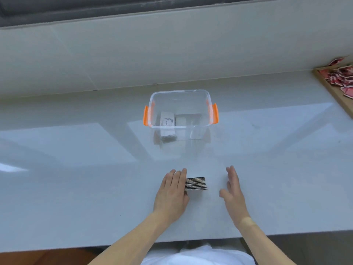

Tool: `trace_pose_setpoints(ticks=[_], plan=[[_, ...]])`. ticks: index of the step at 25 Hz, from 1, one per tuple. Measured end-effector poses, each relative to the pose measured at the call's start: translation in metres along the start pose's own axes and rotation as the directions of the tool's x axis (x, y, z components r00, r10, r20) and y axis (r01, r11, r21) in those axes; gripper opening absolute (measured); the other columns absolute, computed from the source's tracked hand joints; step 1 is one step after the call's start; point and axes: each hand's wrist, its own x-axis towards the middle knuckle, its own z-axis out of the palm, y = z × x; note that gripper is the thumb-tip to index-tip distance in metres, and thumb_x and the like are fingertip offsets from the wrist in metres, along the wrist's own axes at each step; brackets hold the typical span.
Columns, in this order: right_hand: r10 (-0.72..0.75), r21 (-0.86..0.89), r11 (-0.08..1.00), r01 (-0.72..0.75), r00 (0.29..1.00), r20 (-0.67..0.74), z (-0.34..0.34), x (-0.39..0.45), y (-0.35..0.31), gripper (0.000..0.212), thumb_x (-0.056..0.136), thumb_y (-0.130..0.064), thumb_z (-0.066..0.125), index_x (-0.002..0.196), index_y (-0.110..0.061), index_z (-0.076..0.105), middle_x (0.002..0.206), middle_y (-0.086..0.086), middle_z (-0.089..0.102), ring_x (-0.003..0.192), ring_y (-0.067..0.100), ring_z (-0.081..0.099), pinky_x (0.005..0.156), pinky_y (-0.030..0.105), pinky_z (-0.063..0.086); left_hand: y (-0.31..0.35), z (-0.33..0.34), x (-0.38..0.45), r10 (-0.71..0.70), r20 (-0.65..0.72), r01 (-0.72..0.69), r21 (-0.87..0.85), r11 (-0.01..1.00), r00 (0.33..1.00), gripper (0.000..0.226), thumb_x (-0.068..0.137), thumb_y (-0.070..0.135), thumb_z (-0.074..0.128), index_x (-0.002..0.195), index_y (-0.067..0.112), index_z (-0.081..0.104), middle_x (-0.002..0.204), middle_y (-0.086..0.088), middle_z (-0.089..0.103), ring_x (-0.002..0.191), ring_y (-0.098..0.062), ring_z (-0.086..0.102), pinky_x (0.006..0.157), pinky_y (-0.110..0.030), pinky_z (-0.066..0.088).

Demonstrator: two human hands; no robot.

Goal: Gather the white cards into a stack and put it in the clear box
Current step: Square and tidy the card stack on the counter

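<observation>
A clear box (pixel 202 129) with orange handles stands in the middle of the white table. Inside it lies a white card stack (pixel 167 122) with the word "love" on top, and a second pale stack beside it. Nearer to me, several overlapping cards (pixel 196 183) lie fanned on the table, their dark edges showing. My left hand (pixel 172 194) rests flat on the left end of this fan, fingers together. My right hand (pixel 234 194) stands on its edge to the right of the cards, a short gap away, fingers straight and holding nothing.
A wooden tray (pixel 333 88) with several red and white packets sits at the far right. A pale wall ledge (pixel 114 60) runs behind the box. The table's near edge (pixel 57 247) is close to my body.
</observation>
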Motion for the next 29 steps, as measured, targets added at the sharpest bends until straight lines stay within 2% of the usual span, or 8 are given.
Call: trace_pose_setpoints(ticks=[4, 8, 16, 19, 23, 25, 27, 29], plan=[[0.051, 0.065, 0.997, -0.051, 0.999, 0.0, 0.023, -0.014, -0.002, 0.092, 0.076, 0.022, 0.038, 0.151, -0.025, 0.013, 0.157, -0.014, 0.017, 0.144, 0.002, 0.014, 0.122, 0.037, 0.011, 0.001, -0.001, 0.003, -0.024, 0.005, 0.024, -0.019, 1.0, 1.0, 0.071, 0.077, 0.022, 0.06, 0.142, 0.003, 0.039, 0.129, -0.01, 0.057, 0.127, -0.033, 0.05, 0.109, -0.043, 0.041], [0.043, 0.052, 0.997, -0.051, 0.989, 0.143, 0.052, -0.014, -0.007, 0.091, 0.066, 0.003, 0.044, 0.149, -0.025, 0.021, 0.156, -0.012, 0.024, 0.142, 0.002, 0.022, 0.112, 0.02, 0.026, 0.001, -0.001, 0.004, -0.026, 0.021, 0.026, -0.028, 0.999, 0.999, 0.072, 0.077, 0.022, 0.061, 0.142, 0.002, 0.038, 0.131, -0.01, 0.057, 0.129, -0.034, 0.049, 0.109, -0.044, 0.042], [0.069, 0.102, 0.992, -0.071, 0.997, 0.028, 0.059, -0.01, -0.014, 0.085, 0.079, 0.008, 0.047, 0.149, -0.028, 0.016, 0.158, -0.011, 0.019, 0.142, 0.003, 0.018, 0.117, 0.03, 0.02, -0.002, 0.003, 0.005, -0.034, 0.015, 0.035, -0.041, 0.999, 0.999, 0.072, 0.079, 0.023, 0.053, 0.145, 0.003, 0.033, 0.136, -0.009, 0.053, 0.134, -0.033, 0.043, 0.11, -0.043, 0.04], [0.069, 0.028, 0.997, -0.076, 0.975, 0.21, 0.06, -0.011, -0.018, 0.093, 0.067, -0.006, 0.05, 0.15, -0.027, 0.014, 0.155, -0.007, 0.022, 0.141, 0.011, 0.024, 0.116, 0.035, 0.027, -0.005, 0.003, 0.008, -0.051, 0.014, 0.052, -0.047, 0.998, 0.999, 0.073, 0.08, 0.026, 0.055, 0.145, 0.004, 0.032, 0.138, -0.009, 0.052, 0.136, -0.033, 0.041, 0.111, -0.043, 0.039], [0.089, -0.145, 0.989, -0.035, 0.917, 0.388, 0.045, 0.001, -0.024, 0.097, 0.077, 0.008, 0.054, 0.149, -0.034, 0.006, 0.151, -0.008, 0.023, 0.138, 0.008, 0.026, 0.1, 0.013, 0.034, -0.007, 0.001, 0.009, -0.038, 0.012, 0.038, -0.052, 0.998, 0.999, 0.073, 0.081, 0.03, 0.054, 0.145, 0.004, 0.032, 0.139, -0.009, 0.051, 0.138, -0.033, 0.039, 0.111, -0.042, 0.038], [0.001, -0.452, 0.873, 0.183, 0.926, 0.377, 0.041, 0.012, -0.031, 0.093, 0.079, -0.009, 0.064, 0.15, -0.029, 0.008, 0.149, -0.013, 0.022, 0.139, 0.005, 0.018, 0.107, 0.02, 0.027, -0.008, 0.0, 0.009, -0.046, -0.001, 0.045, -0.054, 0.998, 0.999, 0.072, 0.08, 0.031, 0.054, 0.144, 0.003, 0.036, 0.138, -0.009, 0.053, 0.136, -0.033, 0.042, 0.11, -0.042, 0.04], [-0.137, -0.71, 0.521, 0.473, 0.868, 0.478, 0.049, 0.023, -0.037, 0.085, 0.079, -0.026, 0.066, 0.149, -0.022, 0.018, 0.149, -0.011, 0.03, 0.14, 0.014, 0.019, 0.111, 0.028, 0.028, -0.007, -0.001, 0.007, -0.045, -0.008, 0.045, -0.052, 0.998, 0.999, 0.071, 0.079, 0.029, 0.058, 0.142, 0.002, 0.04, 0.136, -0.008, 0.056, 0.134, -0.032, 0.046, 0.108, -0.041, 0.042], [-0.147, -0.783, 0.272, 0.56, 0.828, 0.541, 0.058, 0.031, -0.04, 0.073, 0.079, -0.028, 0.064, 0.144, -0.018, 0.032, 0.138, -0.003, 0.048, 0.132, 0.024, 0.035, 0.107, 0.035, 0.034, -0.005, 0.0, 0.006, -0.03, -0.002, 0.03, -0.061, 0.998, 1.0, 0.067, 0.078, 0.029, 0.062, 0.138, 0.002, 0.046, 0.133, -0.007, 0.058, 0.132, -0.031, 0.047, 0.108, -0.041, 0.043]])
